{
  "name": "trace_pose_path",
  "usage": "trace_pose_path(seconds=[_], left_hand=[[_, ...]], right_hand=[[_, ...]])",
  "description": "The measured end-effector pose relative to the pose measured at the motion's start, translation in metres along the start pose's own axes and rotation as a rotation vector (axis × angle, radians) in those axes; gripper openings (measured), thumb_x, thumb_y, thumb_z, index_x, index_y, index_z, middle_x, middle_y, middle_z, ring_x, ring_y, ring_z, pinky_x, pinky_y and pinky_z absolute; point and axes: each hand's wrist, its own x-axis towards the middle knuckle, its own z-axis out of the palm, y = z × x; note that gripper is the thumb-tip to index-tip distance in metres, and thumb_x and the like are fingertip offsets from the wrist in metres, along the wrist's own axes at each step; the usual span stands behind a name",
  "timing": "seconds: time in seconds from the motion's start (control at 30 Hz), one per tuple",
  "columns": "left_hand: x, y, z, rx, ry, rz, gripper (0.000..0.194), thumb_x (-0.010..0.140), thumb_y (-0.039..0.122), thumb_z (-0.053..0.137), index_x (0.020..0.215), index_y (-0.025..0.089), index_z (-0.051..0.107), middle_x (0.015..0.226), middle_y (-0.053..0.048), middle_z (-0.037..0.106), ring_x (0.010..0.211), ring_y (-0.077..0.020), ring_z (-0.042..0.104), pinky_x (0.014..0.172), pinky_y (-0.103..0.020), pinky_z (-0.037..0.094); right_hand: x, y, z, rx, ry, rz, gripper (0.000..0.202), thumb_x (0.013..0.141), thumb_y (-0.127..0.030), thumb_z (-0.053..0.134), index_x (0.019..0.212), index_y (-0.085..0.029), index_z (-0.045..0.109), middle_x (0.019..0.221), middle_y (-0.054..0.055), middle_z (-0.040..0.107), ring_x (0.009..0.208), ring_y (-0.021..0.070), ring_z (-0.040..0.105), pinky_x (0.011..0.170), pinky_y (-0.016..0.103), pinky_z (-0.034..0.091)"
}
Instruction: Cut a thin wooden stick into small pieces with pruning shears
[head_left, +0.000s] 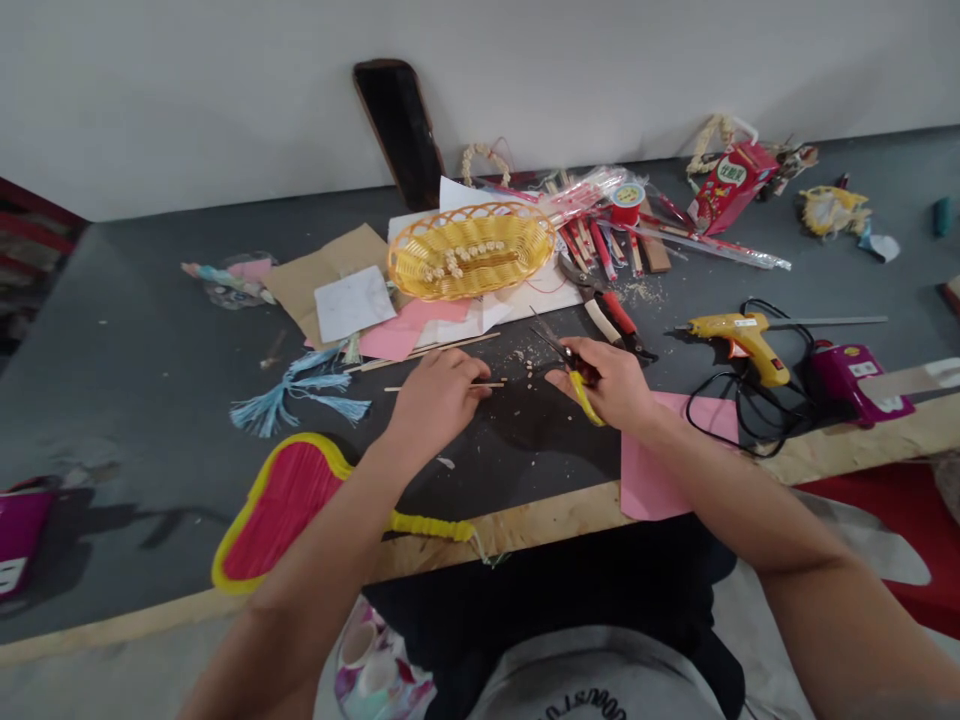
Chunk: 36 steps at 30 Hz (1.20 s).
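My left hand (pixel 437 392) is closed round a thin wooden stick (pixel 495 385), whose end sticks out to the right just above the grey table. Yellow-handled scissors (pixel 586 398) are held in my right hand (pixel 611 378), blades pointing up and left. Small cut bits (pixel 529 370) lie scattered between the two hands. More wooden sticks (pixel 450 346) rest behind my left hand, beside pink paper (pixel 397 335). Farther back stands a yellow woven basket (pixel 420 290) with pale beads or pieces inside. Red-and-white-handled pliers (pixel 616 315) lie behind my right hand.
A yellow glue gun (pixel 750 335) with a looping black cable lies to the right. Pink paper (pixel 652 470) sits under my right forearm. At left are a blue tassel (pixel 285 400) and a red fan-like piece with yellow edging (pixel 281 510). A phone (pixel 401 130) leans on the wall.
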Motion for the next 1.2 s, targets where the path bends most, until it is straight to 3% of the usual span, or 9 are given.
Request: trace_pose_path(seconds=[0.1,0.2,0.33,0.47,0.73,1.2], left_hand=[[0.002,-0.004,0.008,0.03,0.051,0.062,0.014,0.085,0.016,0.056,0.085,0.021,0.07,0.095,-0.01,0.072,0.098,-0.0292,0.063,0.093,-0.047,0.047],[0.005,-0.001,-0.001,-0.053,0.107,0.077,0.014,0.086,0.016,0.054,0.081,0.022,0.065,0.088,-0.008,0.072,0.092,-0.0279,0.063,0.087,-0.044,0.048],[0.009,0.018,-0.016,-0.427,0.237,-0.045,0.014,0.095,0.031,0.051,0.092,0.022,0.061,0.084,-0.002,0.07,0.076,-0.0186,0.065,0.07,-0.031,0.05],[0.012,0.038,-0.009,-0.708,0.355,-0.021,0.02,0.095,0.038,0.056,0.096,0.02,0.065,0.079,-0.002,0.069,0.065,-0.0136,0.062,0.062,-0.025,0.05],[0.005,0.044,-0.001,-0.551,0.508,0.117,0.014,0.094,0.021,0.057,0.092,0.02,0.071,0.087,-0.004,0.075,0.083,-0.0158,0.069,0.079,-0.028,0.054],[-0.002,0.046,0.004,-0.535,0.461,0.063,0.014,0.095,0.024,0.057,0.09,0.021,0.069,0.089,-0.004,0.076,0.086,-0.0171,0.07,0.08,-0.03,0.055]], right_hand=[[-0.001,0.0,0.001,-0.001,0.015,-0.019,0.044,0.093,-0.055,0.06,0.112,-0.015,0.069,0.073,0.002,0.065,0.065,0.0138,0.057,0.064,0.026,0.047],[-0.001,-0.001,0.0,-0.022,0.006,-0.021,0.043,0.093,-0.053,0.06,0.113,-0.015,0.069,0.072,0.002,0.065,0.066,0.0144,0.058,0.065,0.026,0.048],[0.001,-0.003,-0.002,-0.054,-0.023,-0.054,0.042,0.092,-0.051,0.062,0.117,-0.017,0.067,0.084,0.007,0.07,0.079,0.0193,0.064,0.075,0.032,0.052],[0.002,-0.007,-0.003,-0.098,-0.06,-0.117,0.042,0.09,-0.051,0.064,0.118,-0.019,0.065,0.107,0.011,0.073,0.099,0.0258,0.064,0.091,0.042,0.053],[-0.001,-0.014,0.002,-0.078,-0.022,-0.177,0.041,0.093,-0.048,0.063,0.117,-0.015,0.064,0.104,0.012,0.074,0.095,0.0245,0.065,0.091,0.041,0.054],[-0.006,-0.015,0.006,-0.112,-0.084,-0.128,0.046,0.089,-0.053,0.068,0.121,-0.019,0.067,0.104,0.011,0.075,0.096,0.0244,0.067,0.09,0.04,0.056]])
